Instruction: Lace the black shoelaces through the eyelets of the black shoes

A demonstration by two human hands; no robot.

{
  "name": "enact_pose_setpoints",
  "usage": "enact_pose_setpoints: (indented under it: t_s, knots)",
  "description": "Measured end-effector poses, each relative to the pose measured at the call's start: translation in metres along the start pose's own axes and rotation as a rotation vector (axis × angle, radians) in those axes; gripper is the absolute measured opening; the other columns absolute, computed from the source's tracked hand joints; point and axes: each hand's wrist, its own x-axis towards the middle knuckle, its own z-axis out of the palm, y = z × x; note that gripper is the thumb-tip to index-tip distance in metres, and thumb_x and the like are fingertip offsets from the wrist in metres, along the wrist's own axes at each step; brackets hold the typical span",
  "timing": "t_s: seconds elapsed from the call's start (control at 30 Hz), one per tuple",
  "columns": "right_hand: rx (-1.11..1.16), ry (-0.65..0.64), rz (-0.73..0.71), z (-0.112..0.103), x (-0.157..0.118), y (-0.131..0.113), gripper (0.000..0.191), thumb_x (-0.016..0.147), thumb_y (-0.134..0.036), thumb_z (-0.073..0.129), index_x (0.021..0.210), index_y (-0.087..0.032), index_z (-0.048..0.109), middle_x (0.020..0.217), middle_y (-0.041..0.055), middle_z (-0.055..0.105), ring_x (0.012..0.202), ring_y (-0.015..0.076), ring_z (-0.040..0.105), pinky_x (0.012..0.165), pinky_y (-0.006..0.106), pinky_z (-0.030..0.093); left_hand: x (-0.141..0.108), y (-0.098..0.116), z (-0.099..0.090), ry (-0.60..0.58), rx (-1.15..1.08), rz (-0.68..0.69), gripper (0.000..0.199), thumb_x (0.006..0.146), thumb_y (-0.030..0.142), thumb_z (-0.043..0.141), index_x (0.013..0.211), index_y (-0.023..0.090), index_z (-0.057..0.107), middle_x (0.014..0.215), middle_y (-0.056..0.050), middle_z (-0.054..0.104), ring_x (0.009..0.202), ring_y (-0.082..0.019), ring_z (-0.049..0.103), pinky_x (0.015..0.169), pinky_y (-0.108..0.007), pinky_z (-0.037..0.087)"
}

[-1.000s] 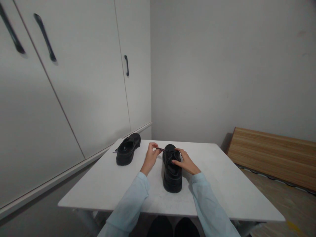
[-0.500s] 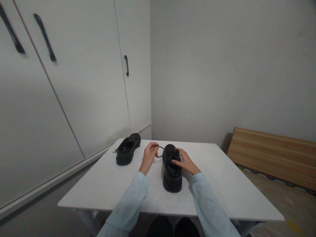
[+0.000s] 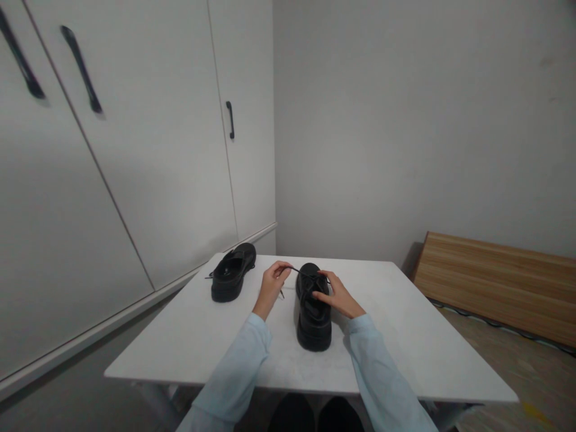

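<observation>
A black lace-up shoe (image 3: 314, 333) stands upright on the white table, its toe pointing away from me. To its left, my left hand (image 3: 272, 285) pinches a dark shoelace (image 3: 293, 269), drawn from the shoe's front to my fingers. The loose lace end hangs below those fingers. My right hand (image 3: 338, 296) grips the shoe's right side, with the thumb over the lacing and opening and the fingers towards the toe. Whether it also holds a lace is hidden. The other black shoe (image 3: 227, 288) rests farther left, with its own laces showing.
The white table (image 3: 405, 360) reaches close to my body. White cabinets (image 3: 180, 150) with dark handles rise along the left, and a grey wall (image 3: 405, 120) stands behind. On the right, a wood-grain panel (image 3: 495, 288) leans near the wall.
The lace loop between my left hand and the shoe has come out; a single strand runs there now and the lace end dangles under my hand. My right hand has stayed put.
</observation>
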Motion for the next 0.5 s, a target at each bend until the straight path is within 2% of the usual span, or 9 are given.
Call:
enact_pose_setpoints:
  t_s: [0.17,0.3,0.37,0.43,0.5]
  knots:
    - [0.029,0.001,0.004,0.0002,-0.0004,-0.0018,0.052,0.073,-0.045,0.066,0.116,-0.023,0.048,0.12,0.0081,0.057,0.112,0.0266,0.053,0.098,0.046,0.038,-0.0036,0.0028,0.0013,-0.165,0.01,0.027,0.019,0.068,0.033,0.071,0.074,0.017,0.065,0.075,-0.003,0.063,0.075,-0.016,0.058,0.069,-0.026,0.047]
    - [0.064,0.035,-0.014,0.0013,0.0008,-0.0014,0.047,0.072,-0.044,0.066,0.11,-0.022,0.048,0.113,0.0065,0.059,0.108,0.0252,0.054,0.093,0.043,0.042,-0.0066,0.0022,0.0038,-0.389,-0.022,-0.023,0.033,0.06,0.043,0.078,0.072,0.015,0.065,0.074,-0.003,0.062,0.074,-0.017,0.058,0.07,-0.028,0.046]
    - [0.073,0.058,-0.029,0.0011,0.0015,-0.0018,0.044,0.072,-0.043,0.066,0.107,-0.022,0.049,0.111,0.0064,0.058,0.106,0.025,0.055,0.092,0.042,0.043,-0.0066,0.0004,0.0044,-0.452,-0.037,-0.018,0.042,0.056,0.052,0.079,0.07,0.015,0.065,0.073,-0.004,0.063,0.075,-0.018,0.058,0.07,-0.028,0.046]
    - [0.058,0.08,-0.038,0.0004,0.0018,-0.0029,0.041,0.073,-0.043,0.065,0.105,-0.022,0.05,0.109,0.0066,0.058,0.105,0.0251,0.054,0.091,0.042,0.043,-0.0054,-0.0021,0.0042,-0.463,-0.032,0.019,0.049,0.06,0.064,0.071,0.067,0.016,0.066,0.07,-0.005,0.062,0.071,-0.018,0.057,0.068,-0.029,0.045]
    - [0.031,0.098,-0.048,-0.0008,0.0018,-0.0045,0.037,0.075,-0.044,0.063,0.103,-0.022,0.051,0.108,0.0069,0.058,0.104,0.025,0.054,0.09,0.041,0.044,-0.0039,-0.0044,0.0033,-0.44,-0.031,0.05,0.057,0.071,0.072,0.055,0.062,0.016,0.066,0.067,-0.006,0.062,0.067,-0.017,0.056,0.064,-0.029,0.044]
